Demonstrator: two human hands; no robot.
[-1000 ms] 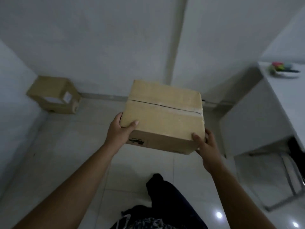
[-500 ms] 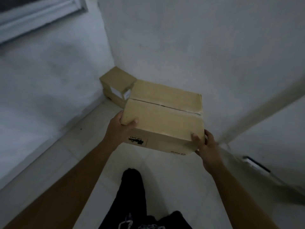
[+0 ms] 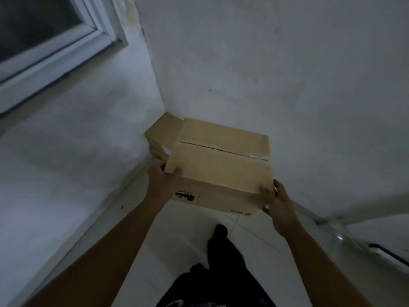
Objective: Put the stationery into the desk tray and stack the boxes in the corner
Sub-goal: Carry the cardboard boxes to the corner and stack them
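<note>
Two hands carry the taped cardboard box at chest height in the middle of the view, clear of the floor. The left hand clamps its near corner at about eight o'clock of the lid, thumb laid over the top edge and fingers hidden down the side. The right hand takes the opposite near corner at about four o'clock, thumb on the lid and fingers curled round the side wall. Both grips are closed on the box, set as wide as the carton itself. A second cardboard box sits on the floor in the corner of the two walls, at about eleven o'clock from the carried one and partly hidden behind it. That looks like the base of the stack. The carried carton seems stiff: its panels stay flat under the thumbs, and the tape seam across the lid is only slightly split at the right end. The level two-handed hold suggests moderate weight, though what is inside cannot be told. Smooth board can slip, so holding at the bottom edges or corners, as here, looks safer than pressing on the flaps near the seam. A printed label shows on the near face at seven o'clock. A window frame fills ten o'clock of the view, and a dark trouser leg stands on the pale tiled floor at six o'clock.
</note>
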